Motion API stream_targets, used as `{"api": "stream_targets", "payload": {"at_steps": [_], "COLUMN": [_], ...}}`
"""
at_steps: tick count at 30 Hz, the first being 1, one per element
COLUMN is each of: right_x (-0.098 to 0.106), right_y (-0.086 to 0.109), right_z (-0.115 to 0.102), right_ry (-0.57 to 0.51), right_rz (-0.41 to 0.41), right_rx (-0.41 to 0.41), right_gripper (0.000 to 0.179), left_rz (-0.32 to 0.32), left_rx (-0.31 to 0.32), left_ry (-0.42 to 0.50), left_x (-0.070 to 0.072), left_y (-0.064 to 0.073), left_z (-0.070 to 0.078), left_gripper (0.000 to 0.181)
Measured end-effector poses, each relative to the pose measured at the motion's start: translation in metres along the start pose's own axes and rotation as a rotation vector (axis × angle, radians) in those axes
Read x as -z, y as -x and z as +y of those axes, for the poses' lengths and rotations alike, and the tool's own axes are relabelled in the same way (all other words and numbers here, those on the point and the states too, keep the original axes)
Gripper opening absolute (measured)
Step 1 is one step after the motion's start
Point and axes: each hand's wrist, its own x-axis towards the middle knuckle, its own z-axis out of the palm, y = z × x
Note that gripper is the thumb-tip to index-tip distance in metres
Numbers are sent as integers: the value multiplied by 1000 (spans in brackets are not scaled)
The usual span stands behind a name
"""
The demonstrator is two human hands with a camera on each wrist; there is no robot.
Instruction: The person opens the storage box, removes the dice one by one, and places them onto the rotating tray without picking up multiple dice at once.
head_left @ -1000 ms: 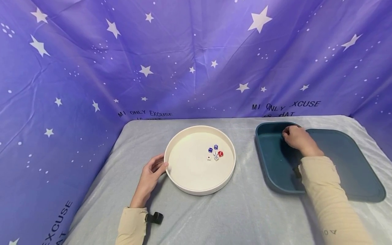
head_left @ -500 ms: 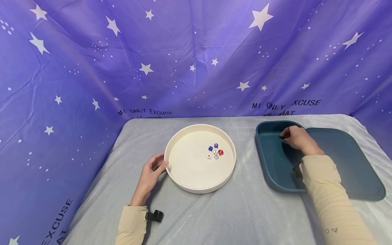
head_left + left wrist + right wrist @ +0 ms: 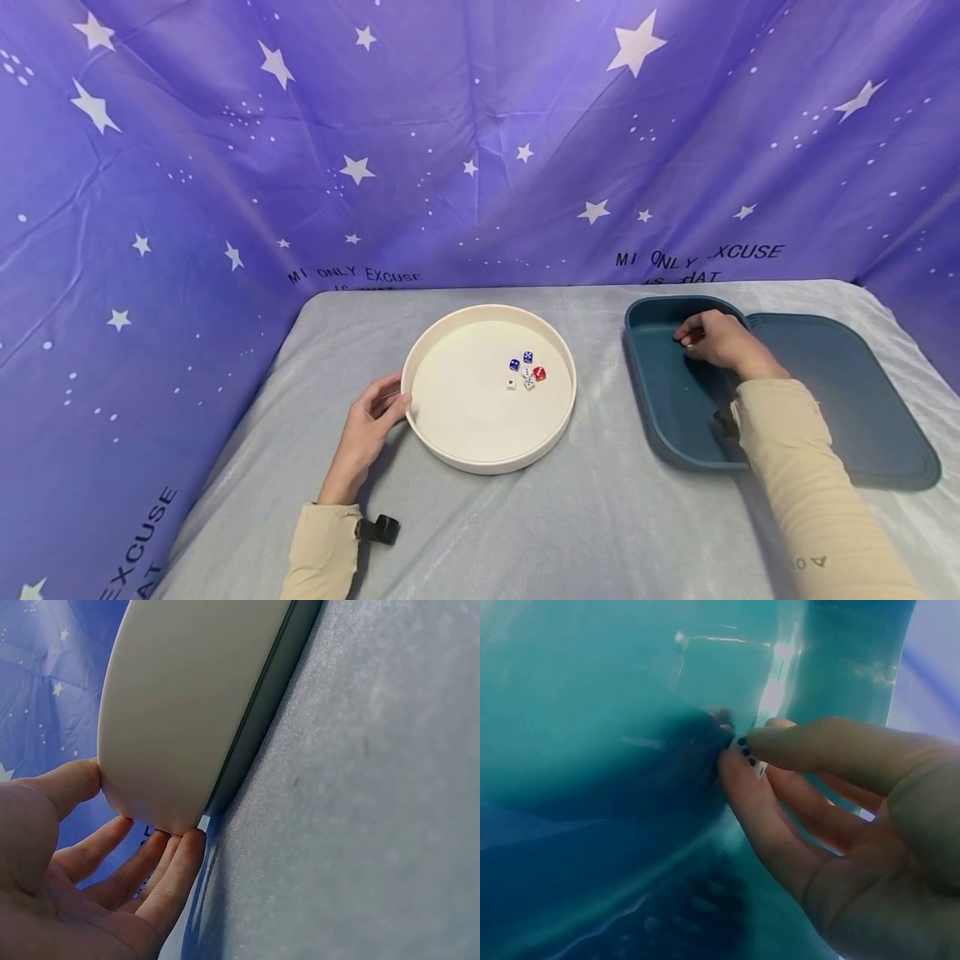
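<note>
A round cream tray (image 3: 480, 433) lies on the cloth-covered table, a little left of a deep teal bin. My left hand (image 3: 371, 429) grips its left side, thumb at the rim and fingers against the outer wall, as the left wrist view also shows with the tray wall (image 3: 187, 690). Toward the right inside this tray sits a cluster of dice: two blue dice (image 3: 528, 357), a red die (image 3: 540, 374) and several white dice (image 3: 511, 384). Inside the teal bin (image 3: 663, 433), my right hand (image 3: 720, 340) pinches a white die (image 3: 750, 754) with dark pips between thumb and forefinger.
A flat teal lid (image 3: 862, 400) lies to the right of the bin, partly under my right forearm. Grey cloth (image 3: 570, 533) covers the table. A purple curtain (image 3: 450, 100) with white stars hangs behind and at both sides.
My right hand has shifted slightly left and nearer within the teal bin. The left hand, the round tray and its dice have stayed in place.
</note>
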Motion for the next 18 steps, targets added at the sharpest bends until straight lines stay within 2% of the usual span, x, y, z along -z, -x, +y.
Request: {"api": "stream_targets", "payload": {"at_steps": [5, 18], "right_x": [0, 2], "right_y": [0, 2], "right_z": [-2, -7], "right_ry": [-1, 19], "right_rz": [10, 77], "right_rx": [0, 16], "right_gripper": [20, 10], "left_rz": [3, -3], "left_rx": [20, 15], "left_ry": [0, 2], "left_x": [0, 0], "left_y": [0, 1], "left_z": [1, 0], "left_gripper": [49, 52]}}
